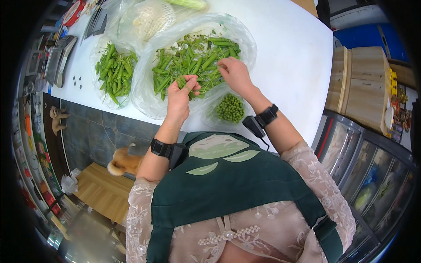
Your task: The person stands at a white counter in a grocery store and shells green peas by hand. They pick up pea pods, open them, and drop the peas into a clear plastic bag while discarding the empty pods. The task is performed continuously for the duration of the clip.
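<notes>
Before me on a white table lies an opened clear plastic bag with green pea pods and stems spread over it. My left hand is over the near left part of the pile, thumb and fingers closed on a green pea pod or stem. My right hand is at the pile's right side, its thumb and fingertips close together; whether they hold a thin stem cannot be told. Shelled green peas fill a small plastic bag near the table's front edge. More pods lie in another bag on the left.
A bag with a white foam net and a pale green vegetable lie at the back. A scale stands at the table's left end. Below are a tan dog and a wooden bench; glass-door coolers stand right.
</notes>
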{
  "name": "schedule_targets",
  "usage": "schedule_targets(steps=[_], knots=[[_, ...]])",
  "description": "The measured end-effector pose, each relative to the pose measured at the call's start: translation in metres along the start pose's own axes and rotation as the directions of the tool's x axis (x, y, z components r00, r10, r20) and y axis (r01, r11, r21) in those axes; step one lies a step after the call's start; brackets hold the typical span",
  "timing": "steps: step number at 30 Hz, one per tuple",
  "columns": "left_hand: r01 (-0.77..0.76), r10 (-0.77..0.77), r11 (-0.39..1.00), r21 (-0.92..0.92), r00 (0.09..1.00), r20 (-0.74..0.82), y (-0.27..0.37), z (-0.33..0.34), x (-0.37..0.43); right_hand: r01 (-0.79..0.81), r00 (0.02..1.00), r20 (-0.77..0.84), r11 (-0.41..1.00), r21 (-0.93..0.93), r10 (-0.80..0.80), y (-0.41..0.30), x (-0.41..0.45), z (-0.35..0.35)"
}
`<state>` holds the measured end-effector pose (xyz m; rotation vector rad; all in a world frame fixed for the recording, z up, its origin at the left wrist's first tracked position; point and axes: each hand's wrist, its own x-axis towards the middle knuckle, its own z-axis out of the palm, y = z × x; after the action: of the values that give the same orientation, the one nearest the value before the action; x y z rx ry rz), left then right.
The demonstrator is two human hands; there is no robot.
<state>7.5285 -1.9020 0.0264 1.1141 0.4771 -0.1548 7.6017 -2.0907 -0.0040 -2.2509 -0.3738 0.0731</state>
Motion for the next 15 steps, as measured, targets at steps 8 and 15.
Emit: schedule_targets(steps=[8,15], knots=[[0.076,-0.076,0.994,0.076,0.997,0.005,0.005,0.003,-0.005,0.194,0.98,0.118,0.898,-0.396,-0.159,0.013,0.032,0.033],[0.103,-0.104,0.994,0.032,0.994,0.039,0.011,0.004,-0.005,-0.065,0.949,0.296,0.853,0.517,-0.107,-0.055,-0.019,-0.023]])
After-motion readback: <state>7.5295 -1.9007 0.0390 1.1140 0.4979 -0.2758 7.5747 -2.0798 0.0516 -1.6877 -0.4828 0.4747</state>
